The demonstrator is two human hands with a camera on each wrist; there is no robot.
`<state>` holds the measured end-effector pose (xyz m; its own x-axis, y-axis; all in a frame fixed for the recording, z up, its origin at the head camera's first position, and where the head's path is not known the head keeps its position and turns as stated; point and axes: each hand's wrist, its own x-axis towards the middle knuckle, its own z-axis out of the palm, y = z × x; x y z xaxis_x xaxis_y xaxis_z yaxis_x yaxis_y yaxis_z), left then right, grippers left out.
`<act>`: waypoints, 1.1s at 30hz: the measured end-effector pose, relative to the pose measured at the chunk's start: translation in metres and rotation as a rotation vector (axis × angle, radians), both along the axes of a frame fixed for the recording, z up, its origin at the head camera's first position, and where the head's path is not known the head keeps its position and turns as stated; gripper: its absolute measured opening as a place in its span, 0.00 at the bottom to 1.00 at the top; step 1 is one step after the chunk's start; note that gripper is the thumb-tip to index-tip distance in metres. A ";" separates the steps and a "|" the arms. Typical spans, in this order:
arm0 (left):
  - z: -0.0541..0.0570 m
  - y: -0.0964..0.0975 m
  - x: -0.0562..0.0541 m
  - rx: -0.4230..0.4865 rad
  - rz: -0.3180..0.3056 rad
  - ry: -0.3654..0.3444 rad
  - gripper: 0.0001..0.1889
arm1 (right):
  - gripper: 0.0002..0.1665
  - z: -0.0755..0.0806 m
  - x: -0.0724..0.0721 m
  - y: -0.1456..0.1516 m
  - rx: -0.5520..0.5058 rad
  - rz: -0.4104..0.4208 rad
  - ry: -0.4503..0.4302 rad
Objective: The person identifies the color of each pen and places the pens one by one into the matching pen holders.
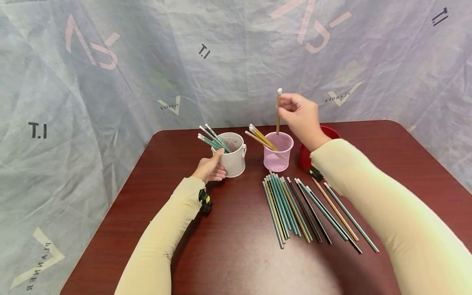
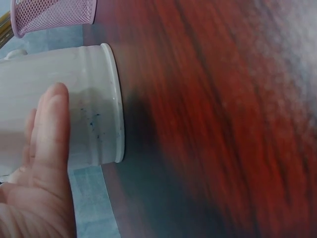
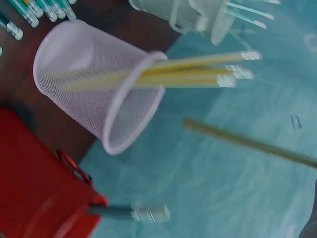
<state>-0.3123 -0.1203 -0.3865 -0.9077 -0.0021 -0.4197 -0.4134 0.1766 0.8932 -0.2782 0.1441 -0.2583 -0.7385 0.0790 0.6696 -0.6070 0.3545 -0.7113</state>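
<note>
Right grip (image 1: pixel 300 119) pinches 1 yellow pencil (image 1: pixel 278 123), near-upright, lower end just above pink mesh cup (image 1: pixel 273 160), not inside. Left grip (image 1: pixel 212 167), farther off, fingers straight, touches white pail (image 1: pixel 234 162).

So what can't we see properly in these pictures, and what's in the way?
- Head view: most of the red bucket; the right arm covers it.
- Left wrist view: the top of the white bucket; the left edge cuts it off.
- Right wrist view: the eraser end of the held pencil; the right edge cuts it off.
- Head view: exactly how many loose pencils there are; they overlap.
</note>
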 end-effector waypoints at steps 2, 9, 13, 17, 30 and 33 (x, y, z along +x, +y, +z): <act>0.000 0.001 0.000 0.003 0.001 0.004 0.34 | 0.11 -0.010 -0.002 -0.004 0.060 -0.021 0.003; 0.000 0.002 0.000 0.008 0.010 0.013 0.34 | 0.10 -0.050 -0.010 -0.003 0.283 -0.067 0.039; 0.000 0.004 0.000 0.014 0.001 0.023 0.34 | 0.09 -0.068 -0.015 -0.002 0.431 -0.062 0.100; -0.004 0.005 0.002 0.014 -0.008 0.016 0.34 | 0.09 -0.086 -0.015 0.001 0.530 -0.052 0.120; 0.000 0.006 0.005 0.005 -0.016 0.033 0.34 | 0.07 -0.103 -0.020 -0.001 0.627 -0.122 -0.007; 0.000 0.007 0.004 0.008 -0.018 0.030 0.33 | 0.08 -0.104 -0.019 -0.001 0.655 -0.145 -0.040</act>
<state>-0.3080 -0.1136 -0.3863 -0.9195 0.0177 -0.3927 -0.3837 0.1761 0.9065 -0.2976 0.1429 -0.3625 -0.7765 -0.2336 0.5852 -0.4980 0.7965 -0.3430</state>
